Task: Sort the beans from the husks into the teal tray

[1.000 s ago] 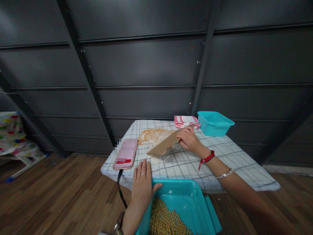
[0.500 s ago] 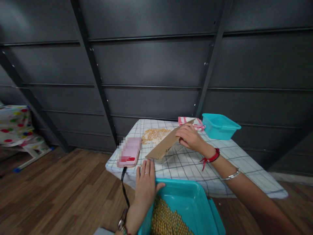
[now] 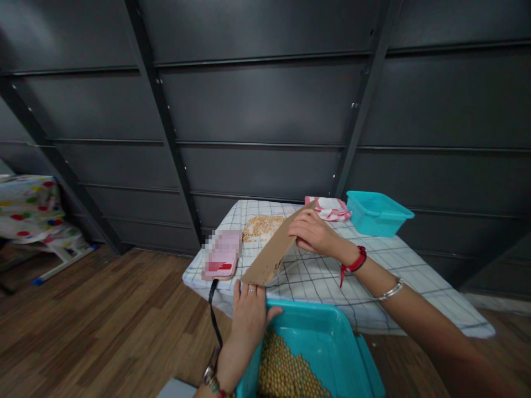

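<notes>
Brown cardboard (image 3: pixel 277 243) slants over the checked cloth on the desk (image 3: pixel 307 282), its low end down by the near edge and its far end up toward the folded pink-and-white towel (image 3: pixel 332 210). The person's right hand (image 3: pixel 313 232) has it pinched along the upper edge, fingers curled and closed on it. The left hand (image 3: pixel 249 318) reaches forward with fingers straight and together and the thumb spread over the rim of a teal tub (image 3: pixel 327 315); its fingertips meet the cardboard's low end, and I can't tell whether they press on it. Round, tan beans (image 3: pixel 286 367) fill the left part of that tub. Beyond the cardboard, yellow kernels (image 3: pixel 262 225) lie scattered on the cloth, right beside a pink phone (image 3: pixel 222 257). Another teal bin (image 3: pixel 378 215) sits at the back, right next to the towel.
</notes>
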`<action>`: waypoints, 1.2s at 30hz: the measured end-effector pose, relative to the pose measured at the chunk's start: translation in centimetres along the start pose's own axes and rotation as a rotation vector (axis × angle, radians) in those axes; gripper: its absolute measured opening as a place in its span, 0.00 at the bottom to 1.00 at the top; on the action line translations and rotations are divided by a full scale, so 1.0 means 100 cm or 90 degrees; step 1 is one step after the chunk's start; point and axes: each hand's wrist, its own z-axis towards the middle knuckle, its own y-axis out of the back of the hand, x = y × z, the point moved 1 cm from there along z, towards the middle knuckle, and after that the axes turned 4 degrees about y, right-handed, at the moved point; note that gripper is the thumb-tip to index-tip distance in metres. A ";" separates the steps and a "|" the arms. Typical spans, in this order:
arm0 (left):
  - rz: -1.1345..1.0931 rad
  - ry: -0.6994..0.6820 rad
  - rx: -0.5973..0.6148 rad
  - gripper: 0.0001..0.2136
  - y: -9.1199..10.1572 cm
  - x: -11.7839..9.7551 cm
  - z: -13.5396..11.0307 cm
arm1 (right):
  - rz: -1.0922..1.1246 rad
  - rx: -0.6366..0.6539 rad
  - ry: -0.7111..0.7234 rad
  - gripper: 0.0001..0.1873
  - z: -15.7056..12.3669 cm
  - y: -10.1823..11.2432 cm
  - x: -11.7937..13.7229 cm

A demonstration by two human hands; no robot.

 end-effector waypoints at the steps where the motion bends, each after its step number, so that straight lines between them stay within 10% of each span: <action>1: 0.004 -0.003 -0.001 0.32 0.000 0.000 0.000 | -0.005 0.006 0.008 0.08 0.002 0.000 -0.001; 36: -0.013 -0.016 -0.033 0.34 -0.002 -0.001 0.000 | -0.108 -0.003 -0.060 0.09 -0.012 -0.017 0.014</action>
